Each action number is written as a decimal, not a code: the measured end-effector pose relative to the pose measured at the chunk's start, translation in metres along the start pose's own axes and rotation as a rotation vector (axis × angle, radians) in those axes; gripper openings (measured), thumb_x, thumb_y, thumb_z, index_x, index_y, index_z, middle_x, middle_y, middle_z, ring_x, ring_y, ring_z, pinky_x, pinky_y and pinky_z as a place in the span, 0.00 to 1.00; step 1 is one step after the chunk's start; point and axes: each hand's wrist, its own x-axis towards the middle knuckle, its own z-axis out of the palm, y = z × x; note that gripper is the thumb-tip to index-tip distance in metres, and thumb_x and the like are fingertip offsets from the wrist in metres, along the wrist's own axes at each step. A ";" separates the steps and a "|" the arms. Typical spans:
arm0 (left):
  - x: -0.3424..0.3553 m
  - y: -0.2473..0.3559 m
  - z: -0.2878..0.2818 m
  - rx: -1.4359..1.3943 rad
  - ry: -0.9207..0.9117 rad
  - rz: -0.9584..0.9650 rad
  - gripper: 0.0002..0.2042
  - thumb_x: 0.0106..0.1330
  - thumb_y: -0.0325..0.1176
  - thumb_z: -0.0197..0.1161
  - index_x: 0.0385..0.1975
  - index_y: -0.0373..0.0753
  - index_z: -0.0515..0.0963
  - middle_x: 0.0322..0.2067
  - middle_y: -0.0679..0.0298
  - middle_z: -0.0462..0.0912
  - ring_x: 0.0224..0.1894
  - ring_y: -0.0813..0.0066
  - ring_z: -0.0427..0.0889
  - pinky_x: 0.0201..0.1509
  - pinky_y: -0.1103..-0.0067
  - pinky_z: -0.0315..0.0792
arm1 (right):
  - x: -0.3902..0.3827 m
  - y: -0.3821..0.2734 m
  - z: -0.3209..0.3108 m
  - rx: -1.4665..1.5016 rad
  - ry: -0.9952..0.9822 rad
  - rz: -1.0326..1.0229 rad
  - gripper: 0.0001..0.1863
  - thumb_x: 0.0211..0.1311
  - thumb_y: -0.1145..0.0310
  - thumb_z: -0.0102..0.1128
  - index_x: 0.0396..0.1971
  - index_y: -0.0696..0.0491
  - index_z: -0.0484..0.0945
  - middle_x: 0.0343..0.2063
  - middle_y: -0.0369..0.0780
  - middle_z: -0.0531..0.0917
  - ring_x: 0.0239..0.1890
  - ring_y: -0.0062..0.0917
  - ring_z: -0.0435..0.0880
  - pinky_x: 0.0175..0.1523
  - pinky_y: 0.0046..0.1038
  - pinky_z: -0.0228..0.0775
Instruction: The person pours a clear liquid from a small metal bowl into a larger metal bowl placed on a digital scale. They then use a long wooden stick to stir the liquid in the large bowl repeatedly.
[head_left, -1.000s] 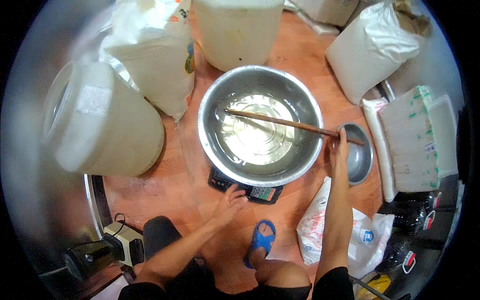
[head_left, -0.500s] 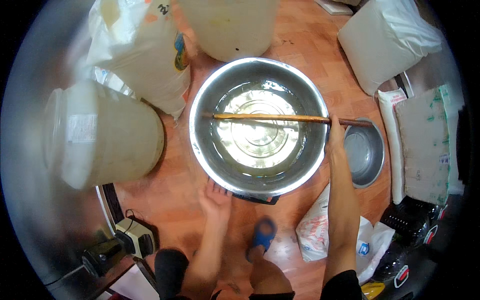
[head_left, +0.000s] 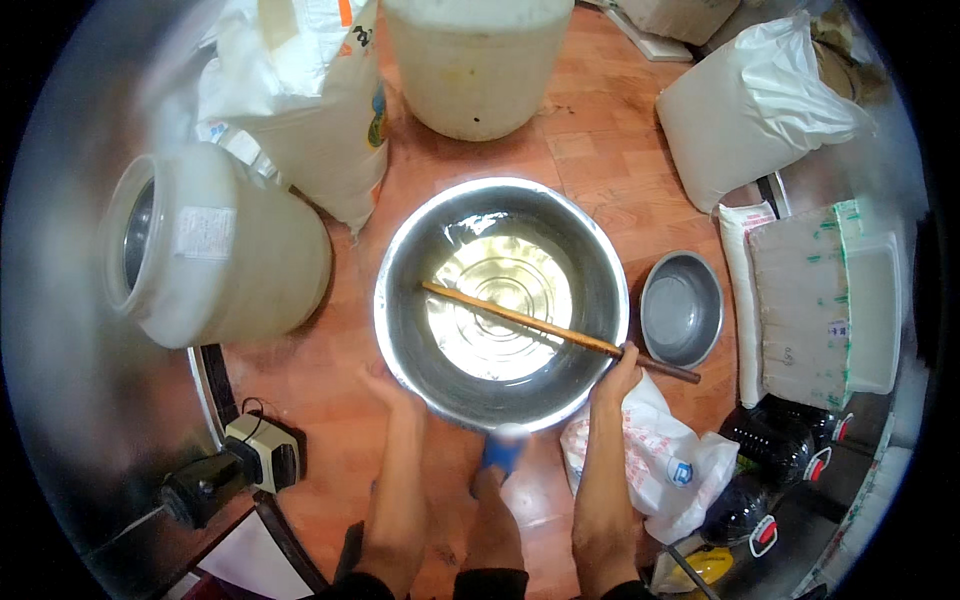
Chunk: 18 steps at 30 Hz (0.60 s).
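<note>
A large metal basin [head_left: 388, 330] with clear yellowish liquid in it is in front of me. Across its inside lies a brown wooden stick [head_left: 520, 320], slanting down to the right, its darker end sticking out past the rim. My right hand [head_left: 617, 378] grips the basin's near-right edge, with the stick running beside the thumb. At the near-left edge, my left hand [head_left: 392, 388] is pressed around the basin's side, its fingertips partly hidden. A smaller grey metal bowl [head_left: 682, 312] sits on the floor right of the basin.
Behind stand a large whitish barrel [head_left: 480, 90] and a white sack [head_left: 320, 150]. Another barrel [head_left: 270, 260] is at left, above a beige-and-black device [head_left: 262, 450]. On the right are a sack [head_left: 715, 130], a flattened box [head_left: 800, 310], dark bottles [head_left: 765, 440] and a plastic bag [head_left: 650, 450].
The basin has come nearer to me, and the black flat thing beneath its near edge no longer shows. My left hand has closed on its side. The stick has swung to a slant.
</note>
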 end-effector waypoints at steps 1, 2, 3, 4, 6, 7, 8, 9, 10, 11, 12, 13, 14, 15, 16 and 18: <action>-0.011 0.009 -0.008 -0.014 -0.011 0.004 0.32 0.68 0.60 0.45 0.45 0.30 0.77 0.44 0.52 0.83 0.49 0.60 0.80 0.57 0.63 0.74 | -0.014 -0.013 -0.008 -0.003 0.000 0.023 0.16 0.63 0.61 0.58 0.31 0.63 0.77 0.34 0.39 0.77 0.36 0.26 0.77 0.44 0.31 0.72; -0.037 0.024 0.000 0.011 -0.059 -0.031 0.32 0.68 0.60 0.45 0.43 0.30 0.78 0.42 0.54 0.83 0.47 0.60 0.80 0.57 0.64 0.74 | -0.024 -0.028 -0.023 -0.002 0.014 0.030 0.17 0.63 0.61 0.58 0.32 0.64 0.77 0.35 0.40 0.78 0.37 0.27 0.78 0.44 0.31 0.72; -0.060 0.042 0.003 0.020 -0.009 -0.035 0.32 0.68 0.60 0.45 0.42 0.30 0.78 0.42 0.54 0.84 0.47 0.61 0.81 0.56 0.64 0.74 | -0.041 -0.046 -0.033 0.003 0.017 0.050 0.18 0.63 0.62 0.57 0.34 0.66 0.78 0.36 0.41 0.79 0.37 0.27 0.79 0.45 0.30 0.72; -0.083 0.059 0.007 0.027 0.040 -0.040 0.33 0.68 0.60 0.45 0.42 0.30 0.79 0.41 0.55 0.84 0.46 0.61 0.81 0.56 0.65 0.74 | -0.061 -0.063 -0.043 0.055 0.052 0.077 0.18 0.63 0.62 0.57 0.34 0.66 0.76 0.36 0.42 0.79 0.36 0.29 0.80 0.44 0.33 0.75; -0.132 0.101 0.008 0.063 0.092 -0.015 0.31 0.67 0.58 0.47 0.41 0.31 0.80 0.40 0.57 0.85 0.43 0.64 0.81 0.52 0.68 0.75 | -0.093 -0.094 -0.071 0.048 0.054 0.131 0.18 0.64 0.63 0.57 0.37 0.67 0.76 0.37 0.43 0.80 0.36 0.30 0.81 0.43 0.35 0.76; -0.143 0.118 -0.010 0.057 0.084 -0.018 0.30 0.67 0.58 0.47 0.41 0.31 0.80 0.40 0.58 0.85 0.43 0.64 0.81 0.52 0.68 0.75 | -0.112 -0.110 -0.079 0.059 0.031 0.144 0.18 0.65 0.63 0.57 0.38 0.67 0.75 0.37 0.44 0.80 0.37 0.30 0.81 0.43 0.35 0.76; -0.160 0.139 -0.018 0.056 0.071 -0.025 0.29 0.67 0.57 0.48 0.41 0.32 0.80 0.39 0.59 0.85 0.42 0.65 0.81 0.51 0.69 0.75 | -0.131 -0.131 -0.089 0.046 0.011 0.153 0.18 0.66 0.63 0.57 0.40 0.67 0.75 0.38 0.44 0.80 0.38 0.30 0.81 0.45 0.34 0.76; -0.177 0.157 -0.026 0.054 0.059 -0.031 0.28 0.67 0.56 0.48 0.41 0.32 0.80 0.39 0.59 0.85 0.42 0.65 0.81 0.50 0.70 0.75 | -0.149 -0.154 -0.098 0.033 -0.012 0.162 0.18 0.68 0.62 0.56 0.41 0.66 0.75 0.39 0.44 0.80 0.40 0.30 0.81 0.47 0.33 0.76; -0.198 0.172 -0.034 0.087 0.088 0.033 0.28 0.67 0.56 0.48 0.41 0.32 0.80 0.39 0.59 0.85 0.41 0.66 0.82 0.50 0.71 0.75 | -0.166 -0.176 -0.105 0.019 -0.038 0.172 0.18 0.69 0.62 0.55 0.42 0.66 0.75 0.40 0.43 0.80 0.42 0.30 0.81 0.48 0.33 0.75; -0.226 0.193 -0.031 0.064 0.052 0.014 0.28 0.67 0.56 0.48 0.41 0.32 0.80 0.39 0.59 0.85 0.40 0.66 0.82 0.49 0.70 0.76 | -0.183 -0.202 -0.110 0.028 -0.032 0.164 0.18 0.69 0.61 0.55 0.42 0.65 0.75 0.41 0.43 0.80 0.42 0.30 0.81 0.48 0.33 0.75; -0.253 0.215 -0.032 0.038 0.019 -0.001 0.28 0.67 0.56 0.48 0.41 0.32 0.80 0.39 0.59 0.85 0.40 0.65 0.82 0.49 0.70 0.76 | -0.200 -0.226 -0.114 0.037 -0.031 0.158 0.19 0.70 0.61 0.55 0.43 0.65 0.75 0.41 0.44 0.80 0.42 0.30 0.81 0.49 0.33 0.75; -0.279 0.236 -0.035 0.009 -0.012 -0.012 0.28 0.67 0.56 0.48 0.40 0.32 0.81 0.39 0.58 0.85 0.40 0.65 0.82 0.48 0.70 0.77 | -0.218 -0.251 -0.119 0.045 -0.036 0.154 0.19 0.70 0.61 0.55 0.44 0.65 0.75 0.41 0.44 0.80 0.42 0.30 0.81 0.49 0.33 0.75; -0.307 0.262 -0.039 -0.017 -0.017 0.000 0.29 0.67 0.57 0.48 0.40 0.33 0.80 0.38 0.57 0.85 0.40 0.65 0.83 0.47 0.68 0.78 | -0.245 -0.288 -0.119 0.069 -0.111 0.193 0.19 0.69 0.60 0.57 0.45 0.64 0.75 0.42 0.44 0.79 0.43 0.30 0.80 0.50 0.34 0.75; -0.325 0.271 -0.061 -0.023 -0.046 -0.017 0.28 0.66 0.57 0.48 0.39 0.34 0.80 0.37 0.57 0.85 0.40 0.65 0.83 0.46 0.68 0.78 | -0.256 -0.302 -0.137 -0.005 -0.113 0.179 0.19 0.69 0.60 0.57 0.45 0.63 0.75 0.42 0.43 0.79 0.43 0.31 0.80 0.50 0.34 0.75; -0.342 0.278 -0.085 -0.035 -0.070 -0.029 0.28 0.66 0.58 0.48 0.39 0.34 0.80 0.37 0.57 0.85 0.40 0.65 0.83 0.46 0.68 0.78 | -0.261 -0.313 -0.156 -0.081 -0.122 0.164 0.19 0.69 0.59 0.57 0.45 0.63 0.75 0.42 0.43 0.80 0.43 0.31 0.80 0.50 0.35 0.75; -0.409 0.302 -0.085 -0.135 0.015 0.017 0.26 0.66 0.57 0.48 0.33 0.36 0.80 0.32 0.59 0.83 0.37 0.66 0.82 0.42 0.68 0.78 | -0.272 -0.349 -0.170 -0.089 -0.209 0.198 0.20 0.69 0.58 0.57 0.45 0.62 0.75 0.42 0.42 0.80 0.43 0.32 0.81 0.51 0.36 0.74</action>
